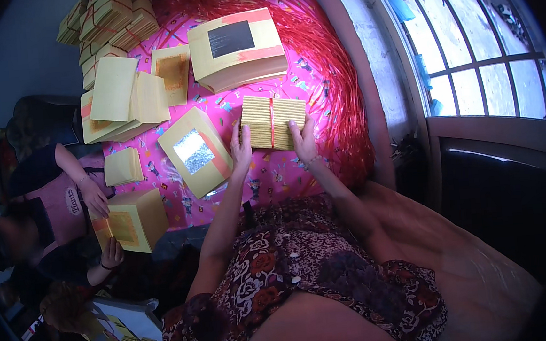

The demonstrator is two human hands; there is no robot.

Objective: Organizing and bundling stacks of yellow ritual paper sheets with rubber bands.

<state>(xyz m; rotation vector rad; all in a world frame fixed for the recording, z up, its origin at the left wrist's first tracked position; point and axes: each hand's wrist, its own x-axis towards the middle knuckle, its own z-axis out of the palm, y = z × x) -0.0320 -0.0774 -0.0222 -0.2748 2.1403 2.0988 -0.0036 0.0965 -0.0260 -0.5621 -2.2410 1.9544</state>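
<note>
Over pink cloth (272, 175), left hand (240, 148) and right hand (305, 142) are clamping a yellow bundle (257, 122)
Red tie (272, 123) is crossing its middle

A single short word, in pale lettering (71, 202), can be read on the chest of the pink apron (58, 216) that a co-worker (35, 165) wears at the left of the view; it runs almost upright there, in rounded letters with a capital at its start. On the pink patterned cover (177, 210), small marks stand among the printed figures, too small to tell whether they are letters
</note>
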